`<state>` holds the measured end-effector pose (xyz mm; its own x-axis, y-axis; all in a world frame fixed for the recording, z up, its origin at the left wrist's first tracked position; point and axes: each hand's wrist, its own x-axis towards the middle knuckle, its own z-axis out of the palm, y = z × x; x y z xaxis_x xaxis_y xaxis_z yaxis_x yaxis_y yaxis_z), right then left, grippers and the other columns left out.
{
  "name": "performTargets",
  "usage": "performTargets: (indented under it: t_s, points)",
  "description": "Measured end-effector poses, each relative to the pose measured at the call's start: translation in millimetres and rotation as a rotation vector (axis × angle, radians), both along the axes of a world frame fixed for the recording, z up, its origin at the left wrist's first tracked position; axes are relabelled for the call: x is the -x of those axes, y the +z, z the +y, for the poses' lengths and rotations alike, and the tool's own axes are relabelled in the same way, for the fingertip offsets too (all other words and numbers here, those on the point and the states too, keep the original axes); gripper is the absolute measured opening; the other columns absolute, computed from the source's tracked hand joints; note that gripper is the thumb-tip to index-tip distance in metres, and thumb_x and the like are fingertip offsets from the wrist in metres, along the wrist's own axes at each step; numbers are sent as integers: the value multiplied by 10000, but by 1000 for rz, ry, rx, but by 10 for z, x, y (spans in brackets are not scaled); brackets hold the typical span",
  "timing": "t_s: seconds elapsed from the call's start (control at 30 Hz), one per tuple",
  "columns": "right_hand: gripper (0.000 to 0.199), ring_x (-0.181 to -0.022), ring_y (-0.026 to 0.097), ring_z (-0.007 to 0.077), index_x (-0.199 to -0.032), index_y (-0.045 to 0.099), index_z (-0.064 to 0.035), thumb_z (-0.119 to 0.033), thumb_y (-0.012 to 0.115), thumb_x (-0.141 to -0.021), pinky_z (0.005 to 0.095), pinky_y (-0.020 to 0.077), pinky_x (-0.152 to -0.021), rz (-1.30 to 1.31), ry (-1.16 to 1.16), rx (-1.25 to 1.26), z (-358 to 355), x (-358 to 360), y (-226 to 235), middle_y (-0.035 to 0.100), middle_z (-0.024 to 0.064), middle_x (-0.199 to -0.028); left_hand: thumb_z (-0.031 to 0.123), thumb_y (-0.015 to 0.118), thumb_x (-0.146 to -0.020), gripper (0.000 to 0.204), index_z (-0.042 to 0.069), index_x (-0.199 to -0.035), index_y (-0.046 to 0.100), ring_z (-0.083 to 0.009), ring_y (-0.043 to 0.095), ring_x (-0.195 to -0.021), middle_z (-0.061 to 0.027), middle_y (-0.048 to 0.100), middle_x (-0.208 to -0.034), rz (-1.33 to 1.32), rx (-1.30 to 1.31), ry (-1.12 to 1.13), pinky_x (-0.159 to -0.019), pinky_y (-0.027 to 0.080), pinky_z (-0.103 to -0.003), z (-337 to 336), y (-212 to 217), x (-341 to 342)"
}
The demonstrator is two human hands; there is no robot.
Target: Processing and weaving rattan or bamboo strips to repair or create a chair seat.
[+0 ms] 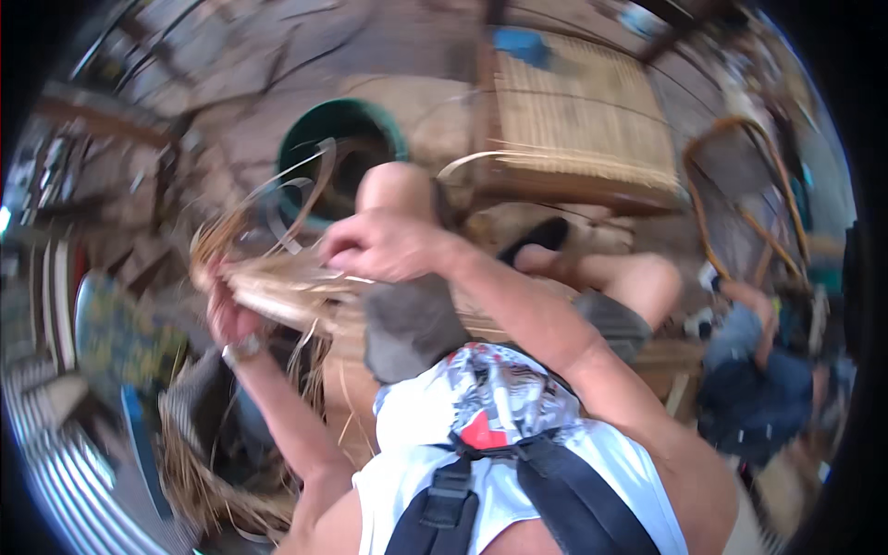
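My left hand (231, 310), with a watch at its wrist, is closed round the far-left end of a bundle of pale, straw-coloured strips (287, 289). The bundle lies across my lap, and several loose ends curl up and away from it. Just above its right part, near my knee, is my right hand (384, 245). Its fingers are curled together and slightly blurred; what they pinch, if anything, is hidden.
A green bucket (393, 125) stands beyond my knee. A slatted cane panel (592, 111) with a blue thing on it is at the far right. More strips (222, 495) hang at lower left. On the right are a curved cane frame (698, 190) and another person (758, 398).
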<state>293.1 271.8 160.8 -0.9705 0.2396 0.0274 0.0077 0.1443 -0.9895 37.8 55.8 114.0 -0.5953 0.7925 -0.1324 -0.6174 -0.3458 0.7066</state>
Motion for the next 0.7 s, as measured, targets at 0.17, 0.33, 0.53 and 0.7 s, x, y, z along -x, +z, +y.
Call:
performTargets:
  t_s: [0.17,0.33,0.53,0.7]
  points:
    - [210,-811,641,182,-1004,682,-7,-178,650,-886,327,509,-743,-59,88,-22,57,-43,105,679,113,-880,167,602,-974,319,10,-1251,597,-232,630,-1085,-115,659,-1201,-268,-5,93,-995,505,-422,114,-176,219]
    - [190,-816,625,195,-1013,665,23,-123,648,-893,322,501,-749,-96,196,-140,-31,31,223,657,116,-880,127,610,-965,233,39,-1160,520,-297,663,-1041,-152,671,-1145,-307,83,242,-898,578,-470,-1,66,101]
    - [162,-641,531,50,-1003,674,13,-109,584,-944,222,455,-595,-258,122,160,-14,121,45,595,-9,-771,139,614,-966,219,51,-1142,519,-303,664,-1029,-154,670,-1132,-288,155,221,-861,589,-462,-85,27,115]
    - [157,-622,496,36,-1015,664,12,-98,582,-938,203,422,-564,-250,151,318,-43,189,112,576,-32,-765,144,626,-959,234,50,-1141,513,-308,666,-1019,-171,665,-1118,-284,193,193,-847,592,-470,-132,-113,171]
